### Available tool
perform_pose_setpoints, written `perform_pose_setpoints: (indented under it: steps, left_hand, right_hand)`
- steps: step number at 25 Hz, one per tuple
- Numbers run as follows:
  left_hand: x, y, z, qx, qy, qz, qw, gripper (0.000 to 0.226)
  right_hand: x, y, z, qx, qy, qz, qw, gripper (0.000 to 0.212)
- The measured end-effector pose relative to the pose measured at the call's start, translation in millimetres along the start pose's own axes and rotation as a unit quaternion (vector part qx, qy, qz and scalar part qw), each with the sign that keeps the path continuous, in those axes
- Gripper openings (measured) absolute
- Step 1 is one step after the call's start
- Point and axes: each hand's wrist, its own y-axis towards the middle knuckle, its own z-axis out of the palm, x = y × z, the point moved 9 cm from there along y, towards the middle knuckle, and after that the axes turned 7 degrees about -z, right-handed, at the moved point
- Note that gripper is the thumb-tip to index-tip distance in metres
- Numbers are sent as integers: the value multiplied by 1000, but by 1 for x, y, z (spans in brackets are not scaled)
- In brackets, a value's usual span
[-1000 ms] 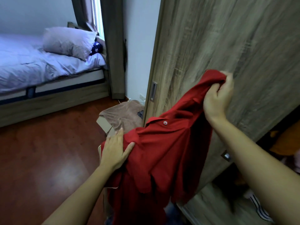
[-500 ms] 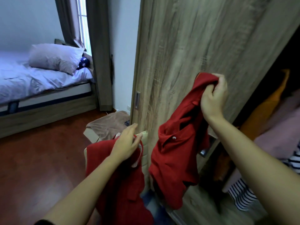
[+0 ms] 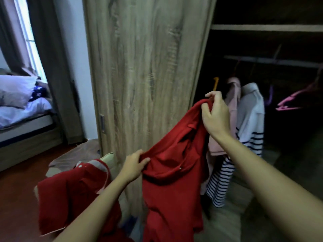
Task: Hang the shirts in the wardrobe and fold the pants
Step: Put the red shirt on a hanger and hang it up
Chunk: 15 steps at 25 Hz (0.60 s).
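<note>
Bedding (image 3: pixel 26 110) and a pillow (image 3: pixel 15 91) fill the far left, beside a grey curtain (image 3: pixel 52 67). Lower left, a second red garment (image 3: pixel 70 194) with pale trim is draped over something I cannot make out. The left hand (image 3: pixel 134 165) pinches the red shirt (image 3: pixel 174 180) near its collar, fingers curled into the cloth. That shirt hangs in the air before the wardrobe door (image 3: pixel 148 67). It is a plain red polo, bunched and creased. The right hand (image 3: pixel 216 116) grips its upper edge, fingers clenched round a fold. It looks light, soft and limp, so it likely sags wherever it is unsupported. Holding both shoulders should spread it for a hanger. To the right hang a pink shirt (image 3: pixel 233 102) and a striped shirt (image 3: pixel 251 119), then an empty pink hanger (image 3: pixel 293 102).
</note>
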Motion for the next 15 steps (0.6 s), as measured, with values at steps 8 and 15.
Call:
perform_pose_setpoints:
  steps: [8,15]
  left_hand:
    - [-113,11,-66,-135,11,53,989,12]
    - [-206,-27,-28,-110,96,317,937,13]
  right_hand:
    - [-58,-72,-34,385,-234,-165,878,34]
    - [-108,-68,-85,421,-131,24,897,31]
